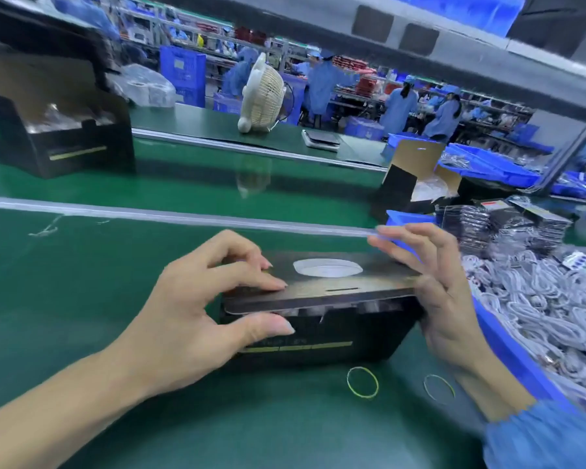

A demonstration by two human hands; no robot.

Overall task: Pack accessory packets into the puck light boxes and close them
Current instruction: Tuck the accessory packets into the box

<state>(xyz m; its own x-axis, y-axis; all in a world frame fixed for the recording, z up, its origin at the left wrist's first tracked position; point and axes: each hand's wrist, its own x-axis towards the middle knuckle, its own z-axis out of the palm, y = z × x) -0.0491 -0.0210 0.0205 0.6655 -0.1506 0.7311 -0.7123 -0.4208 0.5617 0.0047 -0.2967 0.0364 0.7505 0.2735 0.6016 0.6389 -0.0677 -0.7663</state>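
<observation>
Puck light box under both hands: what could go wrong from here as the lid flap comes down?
1. The lid flap of the puck light box is not yet seated, and clear plastic shows in the gap beneath; it may get pinched or stop the flap closing.
2. The left hand pinches the flap's corner while the right hand steadies the far end; uneven pressure could crease the card.

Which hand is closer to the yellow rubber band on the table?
Right. The right hand, at the box's right end, has its wrist just beside the yellow rubber band. The left hand grips the box's left end, farther away.
</observation>
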